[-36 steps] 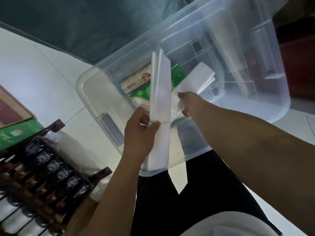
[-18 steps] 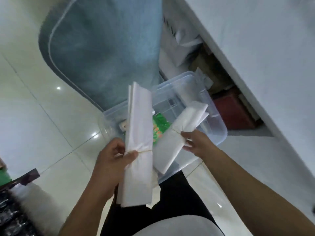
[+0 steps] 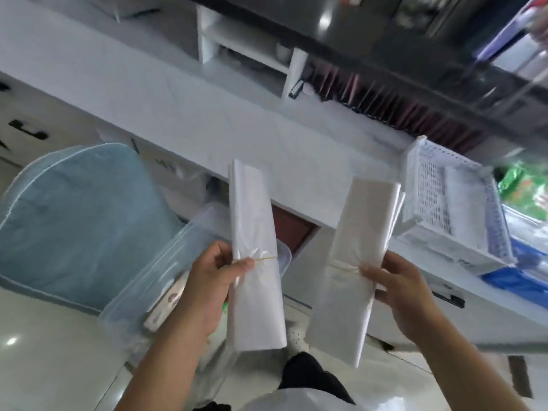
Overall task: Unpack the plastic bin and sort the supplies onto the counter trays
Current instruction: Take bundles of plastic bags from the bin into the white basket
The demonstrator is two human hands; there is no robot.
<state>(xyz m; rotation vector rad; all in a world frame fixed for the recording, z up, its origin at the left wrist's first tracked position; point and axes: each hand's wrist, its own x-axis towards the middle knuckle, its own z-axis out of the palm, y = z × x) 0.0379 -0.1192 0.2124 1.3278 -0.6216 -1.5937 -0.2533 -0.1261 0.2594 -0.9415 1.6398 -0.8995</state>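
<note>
My left hand [image 3: 207, 287] grips a long white bundle of folded plastic bags [image 3: 253, 226], bound at its middle by a rubber band and held upright. A second white bundle [image 3: 355, 232] of the same kind is in my right hand [image 3: 397, 287], tilted slightly right. Both bundles are raised in front of the white counter [image 3: 207, 114]. The clear plastic bin [image 3: 166, 262] sits on the floor below my left hand, with a flat packet [image 3: 166, 304] showing inside. A white perforated tray [image 3: 444, 200] stands on the counter to the right of the right bundle.
A blue cushioned seat [image 3: 77, 209] lies left of the bin. A green packet [image 3: 525, 185] rests at the right beyond the tray, with something blue [image 3: 516, 280] under it. White shelf cubbies [image 3: 246, 48] and dark slats [image 3: 385, 105] line the back of the counter.
Both bundles have come up out of the bin to counter height. The view has swung up from the bin and floor to the counter and tray.
</note>
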